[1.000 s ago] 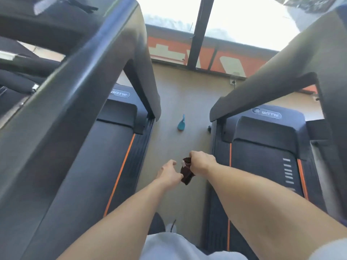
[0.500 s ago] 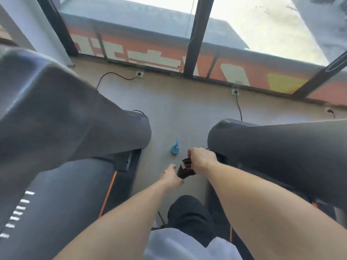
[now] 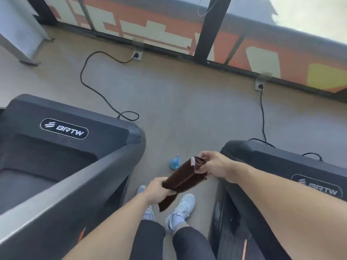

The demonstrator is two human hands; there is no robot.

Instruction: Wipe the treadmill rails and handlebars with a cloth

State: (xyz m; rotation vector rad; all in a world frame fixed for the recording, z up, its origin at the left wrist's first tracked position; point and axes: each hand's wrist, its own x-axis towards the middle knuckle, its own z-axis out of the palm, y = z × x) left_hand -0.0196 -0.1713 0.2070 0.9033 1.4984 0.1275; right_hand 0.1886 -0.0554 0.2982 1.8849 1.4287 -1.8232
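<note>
A dark brown cloth (image 3: pixel 185 177) with a small white tag is stretched between both hands in the gap between two treadmills. My right hand (image 3: pixel 214 164) pinches its upper end by the tag. Lower down, my left hand (image 3: pixel 156 190) grips the other end, and a loose corner hangs below it. The left treadmill (image 3: pixel 105 132) shows its black motor cover with a BRTW badge and a grey side rail (image 3: pixel 56 196) running toward me. Only the front cover and inner edge of the right treadmill (image 3: pixel 266 158) are visible beside my right forearm.
A blue spray bottle (image 3: pixel 175 163) stands on the floor just beyond the cloth. Two black power cables (image 3: pixel 90 87) run from wall sockets to the treadmills. My feet in white shoes (image 3: pixel 181 209) stand on the floor between the machines. A glass wall closes the far side.
The view has tilted down and moved forward past the treadmill uprights. My hands have drawn apart, and the bunched cloth is now pulled out long between them.
</note>
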